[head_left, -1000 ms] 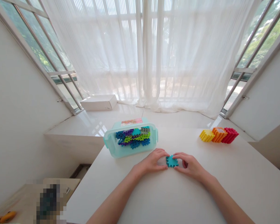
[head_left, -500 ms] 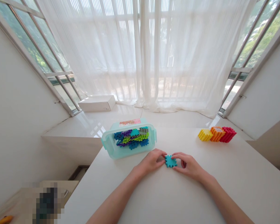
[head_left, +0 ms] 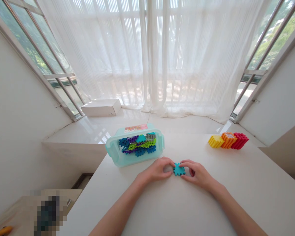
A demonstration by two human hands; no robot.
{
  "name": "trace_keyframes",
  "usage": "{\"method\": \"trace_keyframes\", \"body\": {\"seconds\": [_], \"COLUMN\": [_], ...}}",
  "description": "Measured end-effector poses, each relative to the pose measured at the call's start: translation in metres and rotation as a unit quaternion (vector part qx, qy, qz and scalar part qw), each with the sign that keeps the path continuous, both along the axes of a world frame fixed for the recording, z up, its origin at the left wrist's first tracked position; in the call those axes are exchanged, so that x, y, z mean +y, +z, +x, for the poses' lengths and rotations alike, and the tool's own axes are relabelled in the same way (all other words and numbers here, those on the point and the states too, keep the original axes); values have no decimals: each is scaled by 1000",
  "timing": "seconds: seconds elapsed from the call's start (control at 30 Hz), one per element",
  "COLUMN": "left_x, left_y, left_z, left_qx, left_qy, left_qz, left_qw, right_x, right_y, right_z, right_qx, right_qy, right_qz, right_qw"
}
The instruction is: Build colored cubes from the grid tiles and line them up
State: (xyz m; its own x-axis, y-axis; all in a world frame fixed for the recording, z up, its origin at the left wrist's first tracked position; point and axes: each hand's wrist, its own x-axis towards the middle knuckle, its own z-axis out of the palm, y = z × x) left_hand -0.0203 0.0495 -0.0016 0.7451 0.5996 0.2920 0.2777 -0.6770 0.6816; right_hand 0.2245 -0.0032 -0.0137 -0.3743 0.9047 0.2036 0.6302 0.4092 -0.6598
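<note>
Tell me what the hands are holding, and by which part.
The left hand and right hand hold a teal plastic building piece by its opposite side edges.

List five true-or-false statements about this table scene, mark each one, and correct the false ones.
1. The left hand and the right hand both touch the teal interlocking piece. True.
2. The right hand holds the box of pieces. False: the clear box sits beyond the hands, and neither hand touches it.
3. The multicoloured pieces lie loose on the table. False: the multicoloured pieces are inside the clear box.
4. The yellow block, orange block and red block sit in a row on the white table. True.
</note>
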Motion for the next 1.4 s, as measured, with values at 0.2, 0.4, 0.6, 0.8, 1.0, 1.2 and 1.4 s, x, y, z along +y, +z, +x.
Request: {"method": "trace_keyframes", "body": {"seconds": [0.2, 0.4, 0.6, 0.8, 1.0, 1.2, 1.4], "left_x": [-2, -4, -4, -4, -2, -2, -3], "left_y": [1, -4, -7, -8, -11, -8, 3], "left_z": [2, 5, 6, 7, 7, 6, 0], "left_qx": [13, 17, 9, -1, -15, -15, 11], "left_qy": [8, 19, 37, 44, 32, 28, 17], "left_qz": [43, 82, 82, 77, 68, 81, 21], "left_qw": [999, 996, 996, 996, 997, 996, 1000], "right_x": [1, 2, 2, 1, 1, 1, 2], "right_y": [-4, -5, -7, -5, -5, -9, -7], "right_z": [1, 1, 3, 4, 4, 4, 4], "right_qx": [-4, -1, -2, 15, 23, 6, 11], "right_qy": [-5, -1, -1, 13, 19, 17, 20], "right_qz": [-4, 3, 8, -1, -5, 18, 13], "right_qw": [1000, 1000, 1000, 1000, 1000, 1000, 1000]}}
